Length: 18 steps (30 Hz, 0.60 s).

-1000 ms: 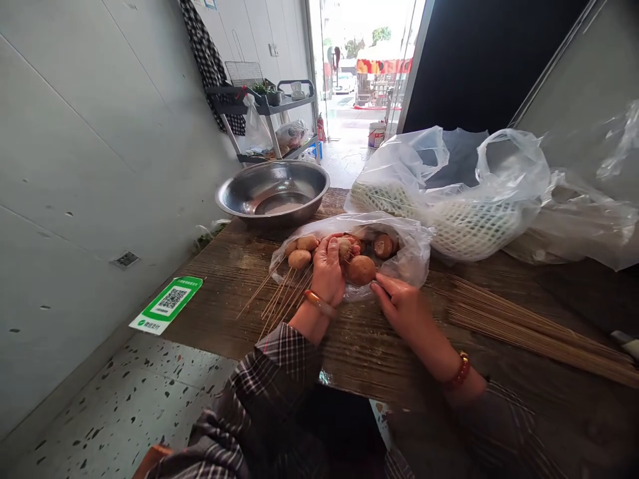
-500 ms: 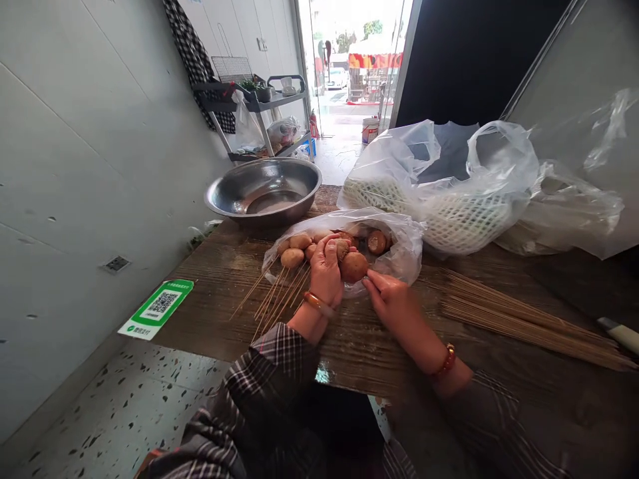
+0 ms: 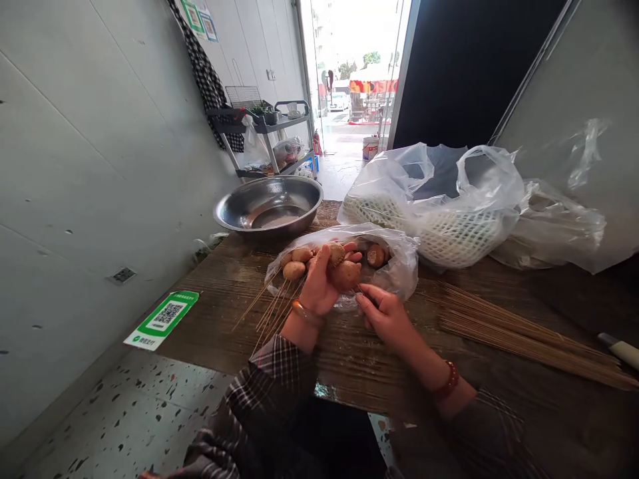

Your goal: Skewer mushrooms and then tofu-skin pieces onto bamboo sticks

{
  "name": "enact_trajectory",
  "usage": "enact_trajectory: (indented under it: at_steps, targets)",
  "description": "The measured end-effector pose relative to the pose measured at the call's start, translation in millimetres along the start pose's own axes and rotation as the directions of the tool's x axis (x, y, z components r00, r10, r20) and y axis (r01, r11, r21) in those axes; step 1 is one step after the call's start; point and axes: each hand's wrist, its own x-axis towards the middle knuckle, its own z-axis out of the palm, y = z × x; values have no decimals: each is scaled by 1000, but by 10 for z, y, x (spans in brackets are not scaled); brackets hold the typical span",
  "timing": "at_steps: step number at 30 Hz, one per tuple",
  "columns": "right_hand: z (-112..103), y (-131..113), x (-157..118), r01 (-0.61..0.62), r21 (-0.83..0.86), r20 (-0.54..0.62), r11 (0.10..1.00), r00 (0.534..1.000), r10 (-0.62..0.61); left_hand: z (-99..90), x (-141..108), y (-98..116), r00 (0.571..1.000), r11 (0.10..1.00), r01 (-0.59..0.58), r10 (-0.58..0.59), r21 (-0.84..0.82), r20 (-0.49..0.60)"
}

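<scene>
Cupped palm up, my left hand [image 3: 322,283] holds a round brown mushroom [image 3: 345,275], its thumb on the near side and fingers behind. My right hand [image 3: 383,311] pinches a thin wooden skewer [image 3: 358,288] at the mushroom's lower right; most of the skewer is hidden by the fingers. Beneath and behind my hands, a clear plastic bag [image 3: 407,266] lies spread with more mushrooms in it. To the left, several mushrooms [image 3: 294,269] sit on skewers [image 3: 272,309] whose bare ends point toward me.
A steel basin [image 3: 269,223] stands behind the bag on the wooden table [image 3: 219,279]. White bags [image 3: 449,226] with net-wrapped items are at the back right. Loose skewers [image 3: 519,332] and a knife [image 3: 622,349] lie to the right. A QR code card [image 3: 162,320] rests at the left edge.
My left hand has opened out more, palm turned up under the mushroom. My right hand has shifted slightly left and stays close to the mushroom's underside. The camera view has tilted up a little.
</scene>
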Motion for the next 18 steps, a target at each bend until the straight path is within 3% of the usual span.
enact_trajectory:
  at_steps: [7,13,18]
  targets:
    - [89,-32,-45,-263,289,190,921,958,214,-66,31,27,999,999,2,-5,-53,-54]
    - [135,-4,15,-341,398,237,852,935,264,-61,22,103,996,996,-31,24,-88,-83]
    - [164,25,37,-328,480,236,814,942,240,-42,43,121,995,996,-7,-2,-88,-99]
